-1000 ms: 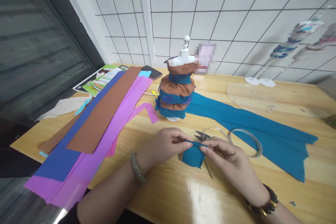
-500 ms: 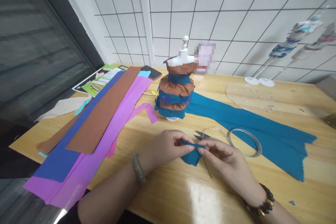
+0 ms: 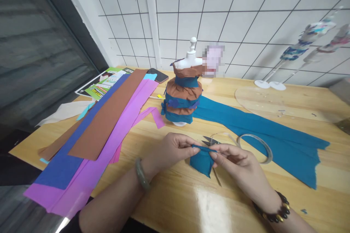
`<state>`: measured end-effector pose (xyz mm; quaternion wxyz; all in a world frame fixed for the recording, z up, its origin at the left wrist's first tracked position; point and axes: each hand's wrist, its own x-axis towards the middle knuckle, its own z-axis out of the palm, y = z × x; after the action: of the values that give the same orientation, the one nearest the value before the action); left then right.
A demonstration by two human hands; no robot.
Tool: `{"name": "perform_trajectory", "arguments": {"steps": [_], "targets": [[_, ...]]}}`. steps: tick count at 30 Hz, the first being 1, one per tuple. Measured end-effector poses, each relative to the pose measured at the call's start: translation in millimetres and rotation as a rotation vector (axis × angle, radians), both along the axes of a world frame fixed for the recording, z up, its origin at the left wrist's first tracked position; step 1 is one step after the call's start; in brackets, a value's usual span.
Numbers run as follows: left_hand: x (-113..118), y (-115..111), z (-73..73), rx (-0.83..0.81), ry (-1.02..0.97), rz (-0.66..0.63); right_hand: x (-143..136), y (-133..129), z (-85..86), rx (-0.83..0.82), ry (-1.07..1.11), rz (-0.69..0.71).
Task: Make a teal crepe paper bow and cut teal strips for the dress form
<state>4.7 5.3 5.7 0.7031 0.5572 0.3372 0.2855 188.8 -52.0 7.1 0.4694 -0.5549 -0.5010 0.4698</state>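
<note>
A small teal paper piece point(image 3: 201, 162) hangs between my hands, its upper edge folded over. My left hand point(image 3: 175, 151) pinches the left end of that edge between thumb and fingers. The right end is pinched by my right hand point(image 3: 235, 160). Behind my hands stands a small white dress form point(image 3: 183, 96) wrapped in brown and teal gathered bands. Dark scissors point(image 3: 210, 141) lie just beyond my right fingers, partly hidden by them. A long teal strip point(image 3: 262, 131) stretches from behind the form to the right.
Brown, blue and purple strips point(image 3: 109, 116) overlap on the left of the wooden table point(image 3: 164, 204). A roll of clear tape point(image 3: 269, 149) lies on the teal strip. At the back are a phone point(image 3: 161, 76) and, to the right, two more dress forms point(image 3: 295, 51).
My hands have moved slightly apart, the right one a little to the right. More of the small teal piece now shows between them, hanging a bit lower.
</note>
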Motion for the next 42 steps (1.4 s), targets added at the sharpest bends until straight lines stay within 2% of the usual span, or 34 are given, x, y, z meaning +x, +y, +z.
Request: {"name": "perform_trajectory", "arguments": {"steps": [5, 15, 24, 28, 33, 42], "targets": [[0, 1, -1.3, 0.048, 0.03, 0.025, 1, -1, 0.7, -0.014, 0.01, 0.002], [1, -1, 9.7, 0.076, 0.067, 0.055, 6, 0, -4.7, -0.044, 0.031, 0.02], [0, 1, 12.2, 0.078, 0.048, 0.055, 8, -1, -5.2, -0.027, -0.011, 0.034], [-3, 2, 12.3, 0.105, 0.053, 0.01, 8, -2, -4.8, 0.003, -0.044, 0.035], [-1, 0, 9.9, 0.098, 0.087, 0.055, 5, -2, -1.7, 0.069, -0.077, 0.058], [1, -1, 3.6, 0.099, 0.09, 0.038, 9, -2, -1.5, 0.012, -0.066, 0.112]]}}
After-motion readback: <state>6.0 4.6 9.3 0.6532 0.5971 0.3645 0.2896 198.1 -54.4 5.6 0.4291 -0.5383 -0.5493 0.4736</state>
